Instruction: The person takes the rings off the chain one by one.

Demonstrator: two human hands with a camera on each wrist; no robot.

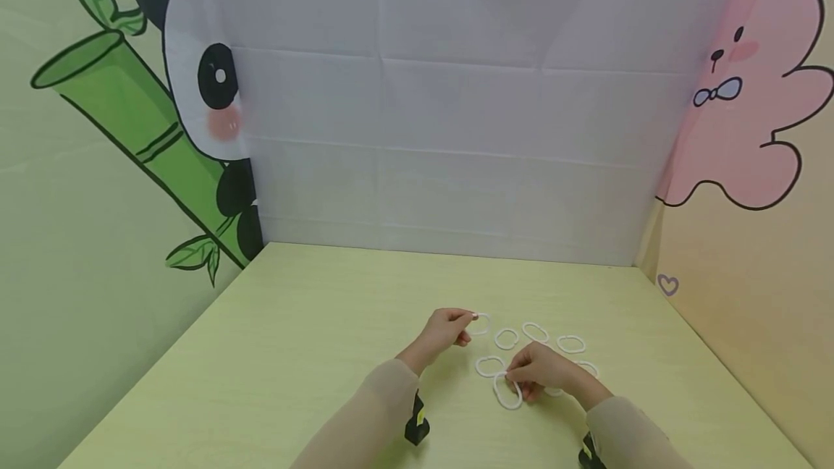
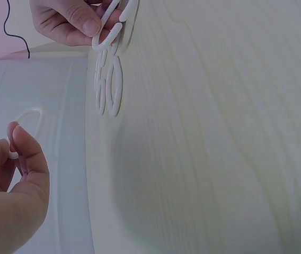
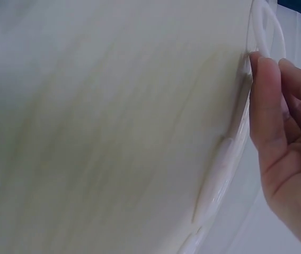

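My left hand (image 1: 448, 328) pinches a thin white open link (image 1: 489, 323) between thumb and fingertips, held up off the table; the left wrist view shows this link (image 2: 40, 117) above the fingers. Lower and to the right, my right hand (image 1: 544, 371) pinches another white oval link (image 1: 510, 407). A gap shows in the white loop (image 2: 96, 43) at that hand in the left wrist view. Beside it lies a white link (image 1: 490, 376), close to or touching the held one. Several more links, among them one round link (image 1: 496, 339), lie around the right hand, which partly hides some.
The pale yellow-green table (image 1: 293, 353) reaches back to a creased white cloth (image 1: 456, 107). Side walls carry a panda drawing (image 1: 189, 93) and a pink animal drawing (image 1: 743, 129). Black devices (image 1: 417, 422) are worn at both wrists.
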